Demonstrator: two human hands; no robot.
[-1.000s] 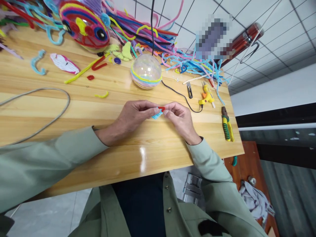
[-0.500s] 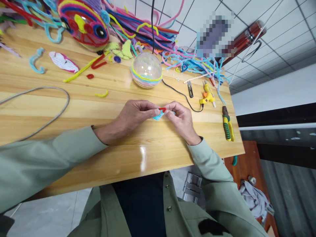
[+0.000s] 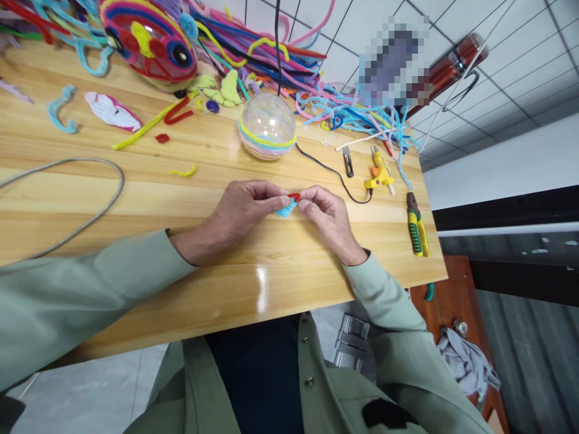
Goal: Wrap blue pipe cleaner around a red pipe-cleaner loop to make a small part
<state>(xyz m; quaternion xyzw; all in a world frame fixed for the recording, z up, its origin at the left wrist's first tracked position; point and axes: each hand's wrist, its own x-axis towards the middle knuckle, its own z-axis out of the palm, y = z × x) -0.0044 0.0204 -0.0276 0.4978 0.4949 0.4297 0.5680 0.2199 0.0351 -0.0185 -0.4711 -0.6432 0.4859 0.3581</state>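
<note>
A small light-blue ridged piece [image 3: 286, 208] with a red strip [image 3: 294, 197] along its top is held above the wooden table between my hands. My left hand [image 3: 246, 208] pinches the blue piece at its left side, thumb in front. The fingertips of my right hand [image 3: 326, 214] are closed on the right end of the red strip. Fingers cover part of both pieces. Beyond my hands stands a clear ball [image 3: 268, 123] ringed with yellow, blue and pink strands.
Fuzzy strips [image 3: 280, 60] and a colourful face ball [image 3: 149, 45] lie at the back. To the right are small snips [image 3: 348, 161], a yellow glue gun [image 3: 379, 175] and pliers [image 3: 417, 229]. A grey cable [image 3: 118, 181] curves at the left.
Both hands have shifted slightly left with the held piece. The blue end that showed beyond my right fingers is no longer visible there. The view has moved slightly.
</note>
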